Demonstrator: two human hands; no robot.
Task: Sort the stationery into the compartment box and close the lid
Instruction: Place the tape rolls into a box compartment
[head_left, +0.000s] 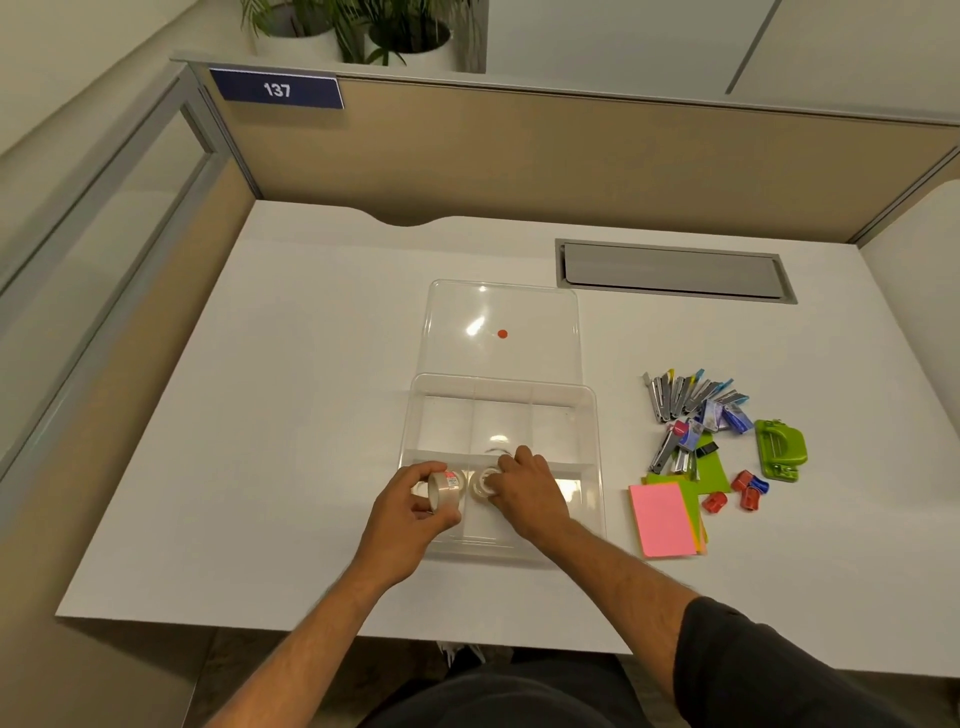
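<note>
Over the clear compartment box, lid open, L hand grips a tape roll & R hand pinches another in the front compartment; next, prob. release both w/o tipping, then the stationery pile.

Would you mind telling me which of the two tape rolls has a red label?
The tape roll in the left hand, held on edge over the box's near-left corner. The other roll, under the right hand, looks plain white.
</note>
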